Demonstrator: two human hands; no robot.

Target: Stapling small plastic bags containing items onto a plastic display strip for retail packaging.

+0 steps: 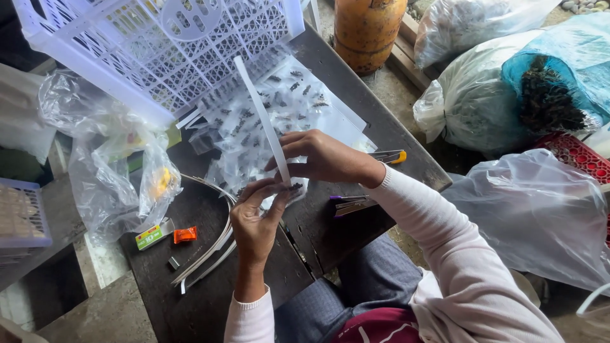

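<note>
My left hand (254, 222) and my right hand (321, 157) meet over a dark wooden table (190, 298). Both pinch the lower end of a long white strip (257, 108) that rises toward the far left. A small clear packet with dark bits (293, 188) sits at my fingertips, touching the strip. Beneath and beyond my hands lies a pile of small clear packets (279, 95), each with dark bits inside. More white strips (213, 244) curve across the table at my left.
A white lattice crate (152, 44) leans at the table's far left. Clear plastic bags (108, 165) sit left; a green pack (149, 237) and an orange wrapper (185, 234) lie nearby. A yellow-tipped tool (389, 156) and purple stapler (349, 204) lie right. Large bags (502, 95) and an orange cylinder (368, 32) stand beyond.
</note>
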